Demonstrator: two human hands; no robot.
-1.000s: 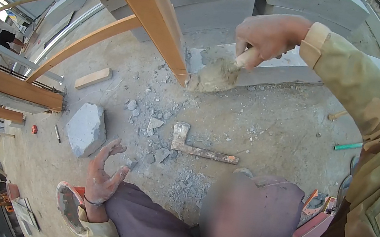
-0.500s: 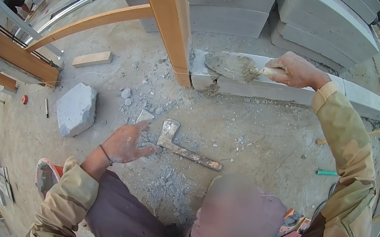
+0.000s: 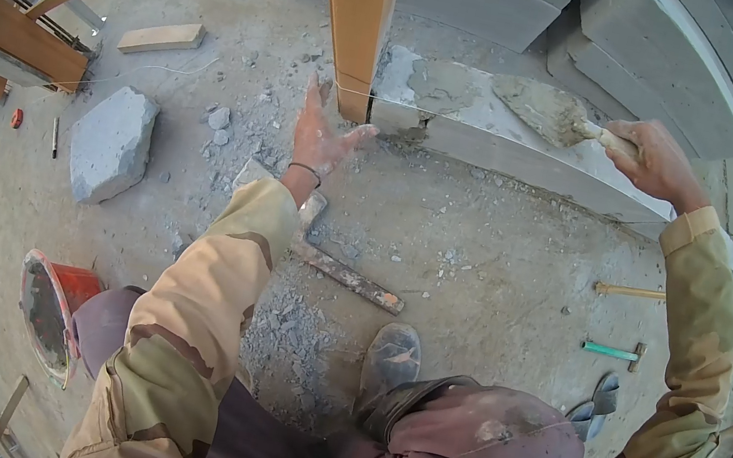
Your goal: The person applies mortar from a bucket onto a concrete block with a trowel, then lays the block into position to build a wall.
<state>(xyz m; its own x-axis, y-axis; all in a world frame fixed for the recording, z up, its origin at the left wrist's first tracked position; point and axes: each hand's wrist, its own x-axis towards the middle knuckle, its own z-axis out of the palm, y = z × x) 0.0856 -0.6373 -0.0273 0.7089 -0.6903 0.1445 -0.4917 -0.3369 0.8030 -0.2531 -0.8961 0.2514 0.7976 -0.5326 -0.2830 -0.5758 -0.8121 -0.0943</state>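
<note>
My right hand [image 3: 658, 161] is closed around the handle of a trowel [image 3: 544, 111], whose mortar-smeared blade lies over the top of a low row of grey blocks [image 3: 517, 153]. A patch of wet mortar [image 3: 441, 85] covers the row's left end. My left hand [image 3: 324, 136] is stretched out with fingers apart, holding nothing, just left of the wooden post's foot [image 3: 351, 94]. Below it on the floor lies a hatchet-like hammer [image 3: 348, 277], its head partly hidden by my left sleeve. A thin string [image 3: 356, 92] runs across the post.
A broken block chunk [image 3: 112, 145] and a short timber piece [image 3: 162, 39] lie at left. Near my left knee stands a red bucket [image 3: 66, 294]. Rubble [image 3: 294, 334] litters the floor. A green-handled hammer [image 3: 612, 351] lies at right. Stacked blocks [image 3: 650, 68] rise behind the row.
My left hand has moved up and forward toward the post. My right hand has drawn the trowel rightward along the row, uncovering the mortar. The view has shifted.
</note>
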